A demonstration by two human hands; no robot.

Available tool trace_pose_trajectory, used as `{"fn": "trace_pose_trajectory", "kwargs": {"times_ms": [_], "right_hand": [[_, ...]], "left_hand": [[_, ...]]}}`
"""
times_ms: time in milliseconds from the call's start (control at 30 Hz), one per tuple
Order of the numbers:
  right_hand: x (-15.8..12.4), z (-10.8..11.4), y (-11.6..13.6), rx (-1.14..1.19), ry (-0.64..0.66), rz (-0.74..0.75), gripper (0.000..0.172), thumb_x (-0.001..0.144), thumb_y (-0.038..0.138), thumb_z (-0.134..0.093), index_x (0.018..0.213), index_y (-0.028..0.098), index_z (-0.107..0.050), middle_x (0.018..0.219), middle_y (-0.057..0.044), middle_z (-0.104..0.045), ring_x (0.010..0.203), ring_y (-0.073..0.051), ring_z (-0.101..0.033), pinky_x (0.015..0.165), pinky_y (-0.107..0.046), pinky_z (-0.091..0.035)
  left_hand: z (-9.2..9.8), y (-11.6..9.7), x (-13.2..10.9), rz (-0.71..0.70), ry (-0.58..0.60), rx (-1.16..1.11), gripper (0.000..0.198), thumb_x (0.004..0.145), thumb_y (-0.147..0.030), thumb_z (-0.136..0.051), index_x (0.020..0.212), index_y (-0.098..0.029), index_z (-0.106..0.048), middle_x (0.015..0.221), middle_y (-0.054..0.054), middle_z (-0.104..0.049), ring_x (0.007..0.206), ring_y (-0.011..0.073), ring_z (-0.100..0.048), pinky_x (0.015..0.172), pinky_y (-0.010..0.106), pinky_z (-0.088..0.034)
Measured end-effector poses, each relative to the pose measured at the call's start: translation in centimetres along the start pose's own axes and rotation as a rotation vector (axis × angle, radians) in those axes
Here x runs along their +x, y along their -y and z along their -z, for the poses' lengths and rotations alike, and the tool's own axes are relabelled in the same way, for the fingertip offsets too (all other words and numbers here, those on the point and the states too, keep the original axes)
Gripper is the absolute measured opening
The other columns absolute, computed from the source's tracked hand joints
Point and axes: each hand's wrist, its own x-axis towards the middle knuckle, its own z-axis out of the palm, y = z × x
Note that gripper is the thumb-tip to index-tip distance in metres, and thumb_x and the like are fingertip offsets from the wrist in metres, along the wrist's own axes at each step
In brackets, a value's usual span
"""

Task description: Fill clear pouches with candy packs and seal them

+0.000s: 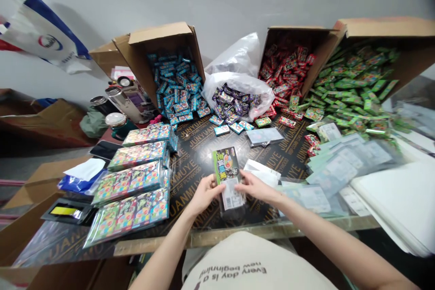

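Note:
A flat packet [226, 163] with a colourful green and black printed face and a white label lies between my hands, near the table's front edge. My left hand [208, 194] is closed on its left edge, the thumb resting by the label. On the packet's right edge my right hand [254, 186] is closed too, its fingers by the label. Left of them stand several stacks of similar printed packets [131, 174]. Clear sleeves with labels [336, 167] are spread to the right. A small clear packet [264, 136] lies beyond my right hand.
Along the back, tipped cartons hold blue packs [180, 84], red packs [288, 70] and green packs [360, 81]. A white plastic bag [234, 77] of purple packs stands between them. Flasks [122, 102] and a lidded cup [117, 122] are at the left, white sheets [401, 195] at the right.

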Motion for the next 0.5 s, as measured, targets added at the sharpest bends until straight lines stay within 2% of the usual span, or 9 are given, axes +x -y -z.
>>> {"fn": "trace_pose_trajectory", "kwargs": {"times_ms": [67, 167, 267, 367, 433, 500], "right_hand": [[0.1, 0.3, 0.0, -0.058, -0.111, 0.074, 0.037, 0.070, 0.032, -0.063, 0.102, 0.016, -0.054, 0.081, -0.002, -0.065, 0.073, -0.017, -0.061, 0.068, -0.031, -0.049], [0.0, 0.2, 0.4, -0.089, -0.171, 0.130, 0.036, 0.069, 0.033, -0.064, 0.100, 0.016, -0.057, 0.088, -0.004, -0.066, 0.078, -0.018, -0.061, 0.075, -0.034, -0.047], [-0.3, -0.5, 1.2, 0.044, -0.265, 0.167, 0.040, 0.068, 0.038, -0.064, 0.103, 0.020, -0.057, 0.096, -0.003, -0.065, 0.088, -0.019, -0.060, 0.082, -0.033, -0.045], [-0.3, -1.5, 2.2, 0.261, -0.509, 0.161, 0.037, 0.075, 0.049, -0.052, 0.093, 0.019, -0.063, 0.087, -0.004, -0.068, 0.086, -0.019, -0.061, 0.078, -0.031, -0.046], [-0.1, -2.3, 2.7, 0.334, -0.608, 0.150, 0.033, 0.073, 0.047, -0.054, 0.078, 0.016, -0.066, 0.078, -0.004, -0.068, 0.079, -0.018, -0.061, 0.072, -0.028, -0.046], [-0.1, -3.1, 3.0, 0.380, -0.634, 0.149, 0.027, 0.070, 0.042, -0.059, 0.069, 0.015, -0.066, 0.072, -0.003, -0.068, 0.071, -0.017, -0.061, 0.068, -0.026, -0.046]], "left_hand": [[0.0, 0.3, -0.1, -0.001, 0.020, 0.013, 0.039, 0.068, -0.033, -0.066, 0.099, -0.011, -0.057, 0.079, 0.005, -0.065, 0.066, 0.0149, -0.060, 0.052, 0.021, -0.047], [0.0, 0.4, 0.0, -0.049, -0.081, 0.011, 0.038, 0.069, -0.031, -0.065, 0.101, -0.012, -0.057, 0.085, 0.007, -0.066, 0.071, 0.0164, -0.061, 0.059, 0.024, -0.048], [-0.6, 0.7, -0.3, -0.085, -0.125, 0.006, 0.031, 0.070, -0.027, -0.064, 0.097, -0.012, -0.061, 0.089, 0.008, -0.067, 0.078, 0.0178, -0.062, 0.068, 0.026, -0.048], [-2.0, 1.0, -0.9, -0.061, -0.083, -0.043, 0.029, 0.065, -0.025, -0.068, 0.091, -0.011, -0.064, 0.089, 0.009, -0.068, 0.081, 0.0202, -0.062, 0.073, 0.028, -0.048], [-3.3, 1.0, -1.1, -0.054, -0.152, -0.174, 0.031, 0.065, -0.028, -0.069, 0.090, -0.011, -0.065, 0.090, 0.010, -0.068, 0.082, 0.0208, -0.062, 0.075, 0.030, -0.048], [-4.5, 0.6, -1.1, -0.080, -0.302, -0.392, 0.035, 0.068, -0.037, -0.066, 0.092, -0.011, -0.064, 0.091, 0.010, -0.068, 0.083, 0.0204, -0.063, 0.076, 0.031, -0.047]]}}
